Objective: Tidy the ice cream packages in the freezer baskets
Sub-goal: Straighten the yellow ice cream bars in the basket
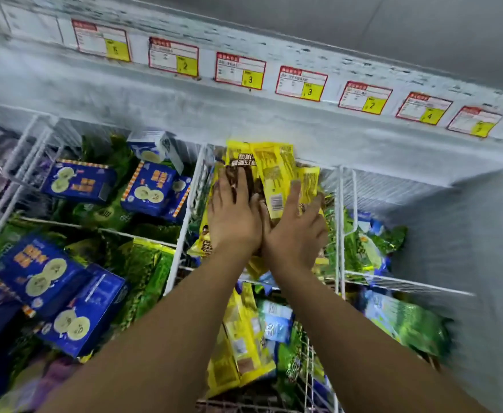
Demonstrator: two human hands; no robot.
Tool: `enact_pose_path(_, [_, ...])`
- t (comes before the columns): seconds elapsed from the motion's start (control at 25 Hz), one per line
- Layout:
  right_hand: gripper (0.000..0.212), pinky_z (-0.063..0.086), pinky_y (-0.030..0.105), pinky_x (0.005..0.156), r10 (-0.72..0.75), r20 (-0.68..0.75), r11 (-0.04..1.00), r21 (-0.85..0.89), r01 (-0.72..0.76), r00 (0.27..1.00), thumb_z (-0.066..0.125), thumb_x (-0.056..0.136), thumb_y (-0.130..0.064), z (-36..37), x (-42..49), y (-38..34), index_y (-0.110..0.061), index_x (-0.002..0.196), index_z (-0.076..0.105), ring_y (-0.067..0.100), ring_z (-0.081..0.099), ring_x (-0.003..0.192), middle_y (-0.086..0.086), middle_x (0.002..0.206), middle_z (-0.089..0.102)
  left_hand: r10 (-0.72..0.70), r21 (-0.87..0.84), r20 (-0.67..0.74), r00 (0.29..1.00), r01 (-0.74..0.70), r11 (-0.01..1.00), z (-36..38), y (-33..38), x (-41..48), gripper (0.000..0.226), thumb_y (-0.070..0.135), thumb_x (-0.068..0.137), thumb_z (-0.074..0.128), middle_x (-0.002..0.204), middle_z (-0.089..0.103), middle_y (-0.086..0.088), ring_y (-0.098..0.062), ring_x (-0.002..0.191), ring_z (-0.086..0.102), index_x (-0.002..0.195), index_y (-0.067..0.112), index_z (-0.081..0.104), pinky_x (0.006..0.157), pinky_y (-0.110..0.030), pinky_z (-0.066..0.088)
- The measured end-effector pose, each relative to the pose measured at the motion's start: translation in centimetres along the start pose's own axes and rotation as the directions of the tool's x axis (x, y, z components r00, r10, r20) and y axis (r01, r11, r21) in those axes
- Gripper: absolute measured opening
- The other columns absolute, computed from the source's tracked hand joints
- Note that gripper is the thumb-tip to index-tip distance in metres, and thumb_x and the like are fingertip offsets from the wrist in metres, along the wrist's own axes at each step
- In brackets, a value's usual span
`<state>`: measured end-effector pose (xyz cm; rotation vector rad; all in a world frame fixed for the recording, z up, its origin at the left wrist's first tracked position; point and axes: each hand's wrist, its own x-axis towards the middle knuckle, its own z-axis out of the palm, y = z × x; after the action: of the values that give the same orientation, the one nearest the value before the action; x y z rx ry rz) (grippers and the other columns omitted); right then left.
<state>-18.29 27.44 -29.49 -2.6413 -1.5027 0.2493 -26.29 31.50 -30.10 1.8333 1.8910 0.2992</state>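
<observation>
Mostly hidden: yellow packages under flat, unclenched left hand, right hand.

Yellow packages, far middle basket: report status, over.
Left hand and right hand both flat on the yellow packages, pressing, not gripping. Stack leaning against the frosted back wall. Nothing blocking.
</observation>
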Motion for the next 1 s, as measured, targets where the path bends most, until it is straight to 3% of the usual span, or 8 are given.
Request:
enact_pose_path(0.16, [0.076, 0.016, 0.056, 0.109, -0.078, -0.175, 0.997, -0.034, 0.073, 0.982, 0.030, 0.095, -0.065, -0.6, -2.1, 0.8, -0.022, 0.155, 0.014, 0.043, 0.021, 0.142, 0.024, 0.157, 0.018, 0.115, 0.000, -0.145, 0.983, -0.117, 0.993, -1.0, -0.1, -2.6, 0.056, 0.037, 0.102, 0.020, 0.161, 0.002, -0.007, -0.022, 0.148, 0.005, 0.153, 0.016, 0.013, 0.120, -0.039, 0.007])
enact_pose_path(0.36, [0.038, 0.033, 0.052, 0.098, -0.231, -0.415, 0.961, 0.045, 0.274, 0.880, 0.053, 0.096, -0.033, -0.1, -11.6, 3.9, -0.014, 0.129, 0.055, 0.035, 0.045, 0.118, 0.017, 0.131, 0.051, 0.193, -0.188, -0.301, 0.934, -0.257, 0.948, -0.3, -2.7, -12.3, 0.038, 0.026, 0.098, 0.034, 0.125, 0.055, -0.011, -0.030, 0.115, 0.049, 0.124, 0.008, 0.057, 0.095, -0.037, 0.035])
enact_pose_path(0.44, [0.031, 0.035, 0.048, 0.091, -0.250, -0.328, 0.959, 0.046, 0.280, 0.911, 0.052, 0.093, -0.032, 2.1, -15.3, 5.7, -0.013, 0.116, 0.059, 0.034, 0.049, 0.107, 0.015, 0.118, 0.054, 0.144, -0.145, -0.188, 0.971, -0.173, 0.974, 1.2, -4.3, -16.3, 0.037, 0.029, 0.096, 0.033, 0.106, 0.057, -0.011, -0.034, 0.096, 0.054, 0.111, 0.008, 0.059, 0.082, -0.039, 0.038])
enact_pose_path(0.52, [0.033, 0.039, 0.046, 0.084, -0.247, -0.120, 0.968, 0.022, 0.252, 0.961, 0.052, 0.090, -0.034, 4.9, -17.8, 7.0, -0.014, 0.116, 0.053, 0.035, 0.051, 0.099, 0.015, 0.112, 0.052, -0.069, -0.086, 0.027, 0.997, 0.071, 0.994, 2.9, -5.7, -18.6, 0.049, 0.039, 0.090, 0.027, 0.109, 0.054, -0.016, -0.040, 0.101, 0.052, 0.112, 0.005, 0.055, 0.085, -0.045, 0.041])
enact_pose_path(0.6, [0.047, 0.044, 0.045, 0.077, -0.197, 0.134, 0.980, 0.005, 0.198, 0.971, 0.063, 0.086, -0.034, 6.9, -18.8, 7.3, -0.017, 0.125, 0.044, 0.037, 0.052, 0.098, 0.017, 0.115, 0.050, -0.388, 0.043, 0.275, 0.879, 0.392, 0.919, 4.6, -6.8, -19.1, 0.056, 0.042, 0.090, 0.033, 0.135, 0.036, -0.020, -0.041, 0.126, 0.036, 0.134, 0.007, 0.036, 0.104, -0.047, 0.033])
enact_pose_path(0.68, [0.076, 0.048, 0.046, 0.081, -0.177, 0.335, 0.979, -0.036, 0.200, 0.926, 0.069, 0.084, -0.032, 8.5, -18.5, 7.1, -0.024, 0.143, 0.022, 0.038, 0.049, 0.110, 0.020, 0.128, 0.040, -0.531, 0.093, 0.353, 0.770, 0.536, 0.839, 6.5, -8.0, -18.7, 0.064, 0.039, 0.095, 0.042, 0.147, 0.020, -0.021, -0.039, 0.134, 0.023, 0.148, 0.017, 0.013, 0.110, -0.046, 0.027])
enact_pose_path(0.8, [0.089, 0.047, 0.044, 0.092, -0.158, 0.482, 0.972, -0.078, 0.221, 0.862, 0.052, 0.094, -0.025, 11.1, -18.0, 7.0, -0.032, 0.148, -0.019, 0.038, 0.040, 0.125, 0.022, 0.140, 0.025, -0.602, 0.088, 0.334, 0.725, 0.611, 0.786, 8.9, -9.5, -18.0, 0.066, 0.037, 0.098, 0.040, 0.148, 0.017, -0.024, -0.039, 0.132, 0.029, 0.150, 0.025, 0.001, 0.105, -0.045, 0.035])
enact_pose_path(1.0, [0.080, 0.045, 0.042, 0.091, -0.177, 0.495, 0.969, -0.066, 0.240, 0.851, 0.042, 0.100, -0.026, 10.7, -17.7, 6.8, -0.022, 0.151, -0.020, 0.038, 0.043, 0.121, 0.023, 0.139, 0.029, -0.553, 0.210, 0.262, 0.791, 0.512, 0.833, 9.1, -9.3, -18.1, 0.076, 0.022, 0.096, 0.045, 0.145, 0.024, -0.026, -0.038, 0.132, 0.030, 0.151, 0.019, -0.008, 0.106, -0.041, 0.035])
